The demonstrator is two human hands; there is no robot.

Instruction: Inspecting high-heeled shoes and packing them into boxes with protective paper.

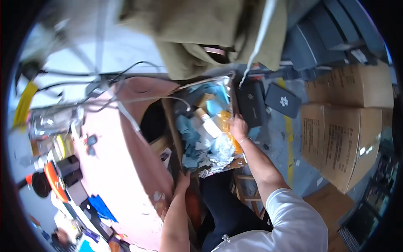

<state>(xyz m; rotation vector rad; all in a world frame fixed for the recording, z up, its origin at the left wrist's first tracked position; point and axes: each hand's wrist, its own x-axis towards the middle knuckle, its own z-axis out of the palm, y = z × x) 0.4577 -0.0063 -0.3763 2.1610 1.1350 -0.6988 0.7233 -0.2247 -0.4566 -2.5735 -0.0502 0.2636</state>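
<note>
Between my legs and the pink-covered table is an open cardboard box (175, 136) full of scrap. Inside it lie crumpled blue paper (188, 133), an orange plastic wrapping (225, 122), clear plastic film (223, 148) and a small white carton (211, 127). My right hand (238, 128) is closed over the box's right rim, beside the orange wrapping. At the near left corner, my left hand (183, 181) grips the box's edge; its fingers are partly hidden.
The pink table cover (138, 164) borders the box on the left. Large cartons (342, 143) stand to the right, past flat black boxes (282, 101) and a yellow floor line (289, 147). Khaki cloth (201, 25) and a white cord (262, 31) hang ahead. A wooden stool (247, 185) stands near my leg.
</note>
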